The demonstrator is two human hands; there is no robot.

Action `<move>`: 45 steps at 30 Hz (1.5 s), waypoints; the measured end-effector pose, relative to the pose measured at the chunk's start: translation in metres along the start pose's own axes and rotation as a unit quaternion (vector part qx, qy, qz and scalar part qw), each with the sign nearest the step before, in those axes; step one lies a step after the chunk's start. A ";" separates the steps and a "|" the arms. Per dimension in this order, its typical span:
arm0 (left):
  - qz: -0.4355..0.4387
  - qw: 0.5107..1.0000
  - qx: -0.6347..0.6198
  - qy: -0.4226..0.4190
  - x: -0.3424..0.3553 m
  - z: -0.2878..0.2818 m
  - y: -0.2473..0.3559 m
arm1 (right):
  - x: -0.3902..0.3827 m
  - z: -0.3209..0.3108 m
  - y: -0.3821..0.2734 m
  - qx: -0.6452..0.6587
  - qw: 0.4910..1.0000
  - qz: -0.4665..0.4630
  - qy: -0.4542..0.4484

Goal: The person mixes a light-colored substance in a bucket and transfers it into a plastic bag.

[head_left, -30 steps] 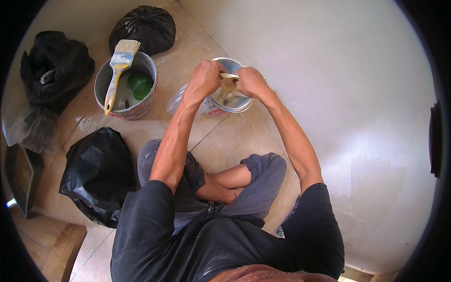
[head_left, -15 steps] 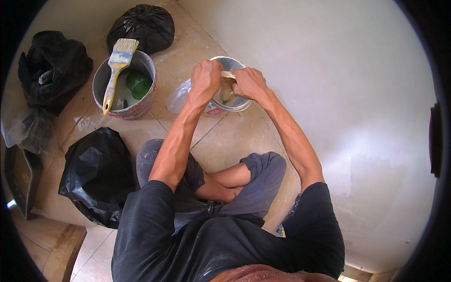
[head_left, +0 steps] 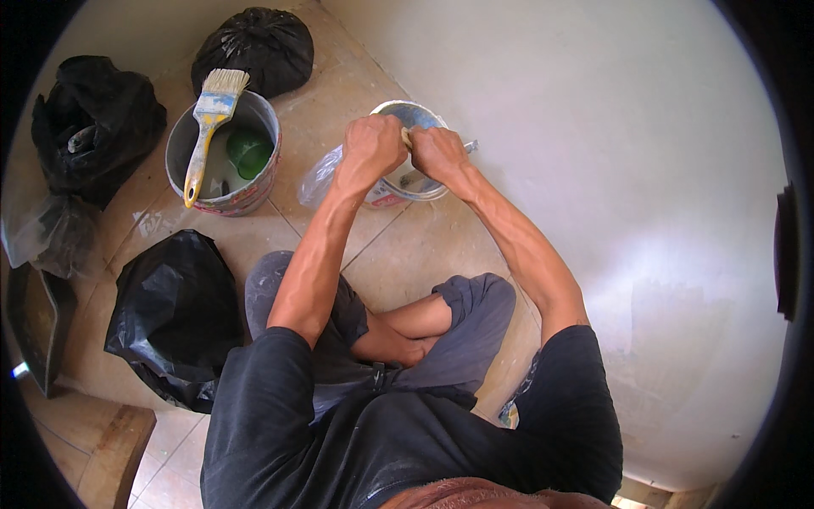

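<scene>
My left hand [head_left: 373, 148] and my right hand [head_left: 439, 154] are held close together above a white bucket [head_left: 426, 197] with a blue-stained inside wall. Both are closed into fists. A pale, twisted, cloth-like strip [head_left: 407, 137] shows in the small gap between them, and its exact kind is hard to tell. From the far side of my right fist a whitish end [head_left: 471, 146] sticks out. Some murky, dark-flecked matter lies in the bucket, partly covered by my hands. Clear plastic [head_left: 319, 176] lies against the bucket's left side.
Left of the bucket stands a larger pail [head_left: 270, 182] with a green thing [head_left: 250, 153] inside and a wide paintbrush [head_left: 209, 136] across its rim. Black plastic bags [head_left: 254, 51] sit around it, another [head_left: 174, 314] beside my knee. A pale wall [head_left: 627, 153] rises at right.
My right fist has turned and moved slightly left and down, nearer the left one. Less of the pale strip shows between them, and a whitish end now appears beyond my right hand.
</scene>
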State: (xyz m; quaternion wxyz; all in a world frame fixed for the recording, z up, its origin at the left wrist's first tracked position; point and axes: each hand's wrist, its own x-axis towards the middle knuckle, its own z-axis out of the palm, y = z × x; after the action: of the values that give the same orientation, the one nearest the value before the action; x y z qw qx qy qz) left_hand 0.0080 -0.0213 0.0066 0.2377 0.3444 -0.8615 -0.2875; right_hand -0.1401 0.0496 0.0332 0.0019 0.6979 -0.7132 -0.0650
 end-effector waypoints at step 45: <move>-0.073 0.951 -0.215 -0.211 -0.044 0.005 0.089 | 0.032 -0.029 0.024 0.303 0.852 0.285 -0.317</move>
State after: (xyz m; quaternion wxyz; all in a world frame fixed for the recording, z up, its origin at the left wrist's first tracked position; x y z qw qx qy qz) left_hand -0.0070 0.0652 0.0526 0.0976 0.2790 -0.7819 -0.5489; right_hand -0.1624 0.0152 0.0619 -0.4172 0.3716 -0.8272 -0.0604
